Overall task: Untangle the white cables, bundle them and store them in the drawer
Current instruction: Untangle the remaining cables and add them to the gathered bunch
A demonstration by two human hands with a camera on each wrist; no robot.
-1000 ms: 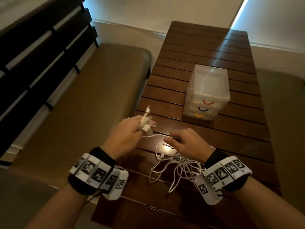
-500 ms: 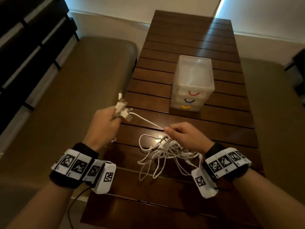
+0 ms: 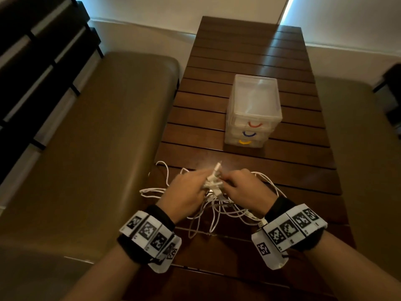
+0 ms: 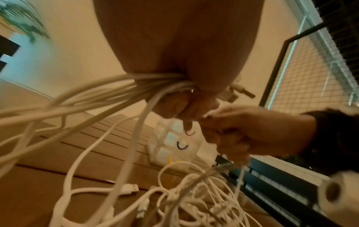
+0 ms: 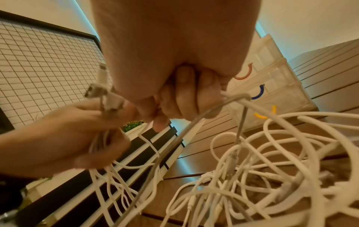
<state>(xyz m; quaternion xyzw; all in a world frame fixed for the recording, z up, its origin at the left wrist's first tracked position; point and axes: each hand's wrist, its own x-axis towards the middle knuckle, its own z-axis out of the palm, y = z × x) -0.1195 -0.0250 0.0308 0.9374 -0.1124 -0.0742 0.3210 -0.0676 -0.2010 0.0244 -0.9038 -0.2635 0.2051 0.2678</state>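
Observation:
A tangle of white cables (image 3: 213,210) (image 4: 196,198) (image 5: 258,172) lies on the near part of the wooden table (image 3: 245,61). My left hand (image 3: 186,192) (image 4: 180,98) grips a bunch of cable strands, and their plug ends (image 3: 214,177) (image 5: 103,95) stick up out of the fist. My right hand (image 3: 243,187) (image 5: 180,98) meets it from the right and pinches a cable (image 5: 229,98) just beside the plugs. A clear plastic drawer unit (image 3: 253,111) (image 4: 170,147) (image 5: 272,86) with red, blue and yellow handles stands farther back, all drawers closed.
A padded olive bench (image 3: 97,148) runs along the table's left side and another (image 3: 364,148) along its right. A dark slatted backrest (image 3: 36,61) stands at far left. The far half of the table (image 3: 249,40) is bare wood.
My hands were apart with a cable stretched between them; the left hand has swung right and the two now meet above the tangle. More cable loops lie spread to the left.

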